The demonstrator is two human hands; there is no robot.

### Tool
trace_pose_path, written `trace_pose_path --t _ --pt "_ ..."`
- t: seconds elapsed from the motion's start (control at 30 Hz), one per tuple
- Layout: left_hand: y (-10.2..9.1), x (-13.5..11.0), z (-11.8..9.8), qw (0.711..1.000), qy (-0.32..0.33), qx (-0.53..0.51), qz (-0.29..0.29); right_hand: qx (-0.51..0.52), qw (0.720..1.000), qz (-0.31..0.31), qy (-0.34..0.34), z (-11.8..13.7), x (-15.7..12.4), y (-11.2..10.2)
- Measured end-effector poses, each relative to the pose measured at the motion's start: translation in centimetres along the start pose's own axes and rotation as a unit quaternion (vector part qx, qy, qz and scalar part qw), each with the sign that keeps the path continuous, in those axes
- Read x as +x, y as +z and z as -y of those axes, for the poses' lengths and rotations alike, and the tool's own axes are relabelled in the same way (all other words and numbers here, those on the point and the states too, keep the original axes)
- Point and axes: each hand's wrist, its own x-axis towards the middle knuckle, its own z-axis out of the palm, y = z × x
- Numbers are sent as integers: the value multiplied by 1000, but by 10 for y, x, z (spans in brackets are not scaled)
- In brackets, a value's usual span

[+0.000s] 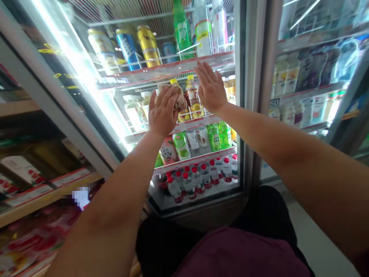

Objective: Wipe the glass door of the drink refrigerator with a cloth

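Note:
My left hand [163, 111] is closed around a crumpled, pale, stained cloth [181, 100], raised in front of the middle shelf of a lit drinks fridge. Just right of the cloth stand yellow-capped bottles of dark drink [193, 96]. My right hand [211, 88] holds nothing. Its fingers stretch out and slant up toward the red-edged front rail [173, 69] of the shelf above; whether they touch it I cannot tell. Part of the bottle row is hidden behind both hands.
Cans [148, 46] and a green bottle [183, 32] stand on the upper shelf. Below are green-labelled bottles [181, 145] and red-capped bottles [198, 181]. A metal door frame [256, 96] rises at right. Packed shelving [31, 169] lies to the left.

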Motion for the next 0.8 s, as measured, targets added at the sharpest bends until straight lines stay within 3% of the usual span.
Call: trace_pose_path --t 0.13,0.23,0.3,0.43,0.57,0.67,0.8 --pt "-10 -7 11 997 -1 65 -32 -42 998 33 -33 -19 -19 3" --pt "-3 -14 16 991 -70 83 -74 -52 998 28 -35 -21 -23 9" --pt "5 -21 13 992 -80 63 -77 -51 998 20 -36 -22 -24 12" --pt "10 -27 12 999 -32 -5 15 -37 998 -7 -46 -26 -26 15" --pt "-6 -14 25 994 -69 -53 59 -29 999 -12 -44 -28 -27 17" --pt "-12 -4 31 991 -109 -74 11 -37 998 -11 -44 -28 -27 18" --pt "-2 -6 25 985 -131 -71 -91 -19 999 -12 -47 -29 -27 18"
